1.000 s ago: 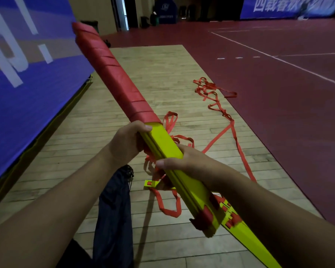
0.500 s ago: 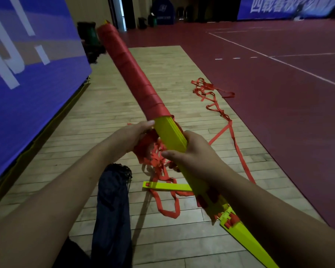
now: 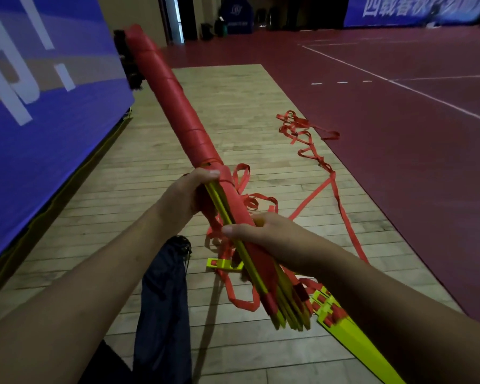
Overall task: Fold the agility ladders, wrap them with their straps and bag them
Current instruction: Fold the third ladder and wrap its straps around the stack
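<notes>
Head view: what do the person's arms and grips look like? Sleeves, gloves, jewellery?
The left grip and right grip are bare hands: no gloves, rings or markings visible. The left forearm and right forearm are uncovered to the frame edge: no sleeves, watch or bands.

You can read white Chinese characters, starting 四载春秋, on the far banner point(image 3: 416, 9); the rest is blurred. The near banner point(image 3: 39, 128) at your left shows only pieces of huge white letters, unreadable.
</notes>
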